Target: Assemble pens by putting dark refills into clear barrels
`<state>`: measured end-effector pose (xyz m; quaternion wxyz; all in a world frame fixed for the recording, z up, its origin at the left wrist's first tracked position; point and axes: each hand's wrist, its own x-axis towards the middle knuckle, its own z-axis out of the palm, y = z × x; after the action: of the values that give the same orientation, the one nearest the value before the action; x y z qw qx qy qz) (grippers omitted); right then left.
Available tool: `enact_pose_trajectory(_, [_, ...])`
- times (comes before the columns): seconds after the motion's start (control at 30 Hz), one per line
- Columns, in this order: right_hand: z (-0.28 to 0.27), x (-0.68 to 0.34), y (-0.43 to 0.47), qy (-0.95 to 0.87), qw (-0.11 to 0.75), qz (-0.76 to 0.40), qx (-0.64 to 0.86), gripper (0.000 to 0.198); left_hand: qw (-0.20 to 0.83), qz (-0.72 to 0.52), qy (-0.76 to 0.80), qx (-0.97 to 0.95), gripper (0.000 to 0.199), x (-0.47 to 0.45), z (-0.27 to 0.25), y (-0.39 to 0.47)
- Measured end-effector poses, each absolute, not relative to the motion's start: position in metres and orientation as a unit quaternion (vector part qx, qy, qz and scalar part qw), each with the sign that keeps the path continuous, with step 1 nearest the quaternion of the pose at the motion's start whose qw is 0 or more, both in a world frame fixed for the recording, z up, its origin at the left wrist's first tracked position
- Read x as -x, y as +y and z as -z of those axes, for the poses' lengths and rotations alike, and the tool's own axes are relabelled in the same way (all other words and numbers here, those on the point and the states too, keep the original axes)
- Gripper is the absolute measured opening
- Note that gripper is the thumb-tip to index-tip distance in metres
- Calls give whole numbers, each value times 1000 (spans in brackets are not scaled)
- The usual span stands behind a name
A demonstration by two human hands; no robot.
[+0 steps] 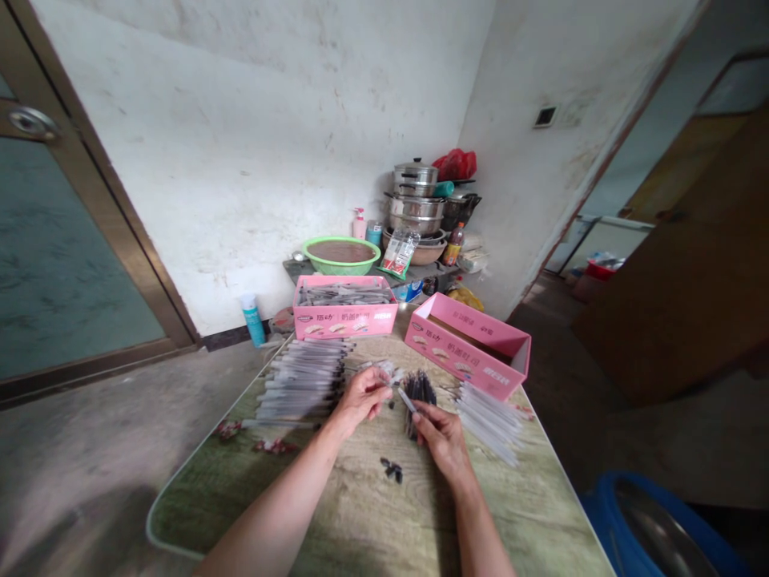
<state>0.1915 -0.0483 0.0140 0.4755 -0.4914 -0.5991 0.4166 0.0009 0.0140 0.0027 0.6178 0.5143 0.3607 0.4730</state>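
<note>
My right hand (441,437) grips a pale, see-through pen (407,399) that points up and left. Close to its tip, my left hand (364,394) is closed in a pinch; whatever lies between its fingers is too small to make out. Small clear pieces, perhaps caps (390,370), lie just beyond the left fingers. A bundle of dark thin sticks (420,386) lies behind my right hand. On the left is a wide row of pens with dark ends (297,385); to the right, a stack of pale tubes (489,421). Several small black pieces (392,470) lie nearer me.
A pink box (345,323) full of pens stands at the table's back left. Another pink box (469,344) stands at an angle on the right. Behind them, a low shelf holds a green basin (341,268) and stacked steel pots (414,210). A blue tub (606,513) stands at lower right.
</note>
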Motion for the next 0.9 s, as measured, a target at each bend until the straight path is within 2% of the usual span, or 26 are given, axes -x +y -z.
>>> enact_pose_trajectory(0.17, [-14,-193,-48,-601,472,-414,495,39,618,-492,330,-517,34,3,-3,17])
enact_pose_trajectory(0.7, [-9,-189,-49,-633,421,-433,484,33,584,-468,355,-561,35,4,-3,16])
enact_pose_trajectory(0.9, [-7,-183,-48,-602,452,-419,508,39,597,-488,385,-507,41,-4,-3,12])
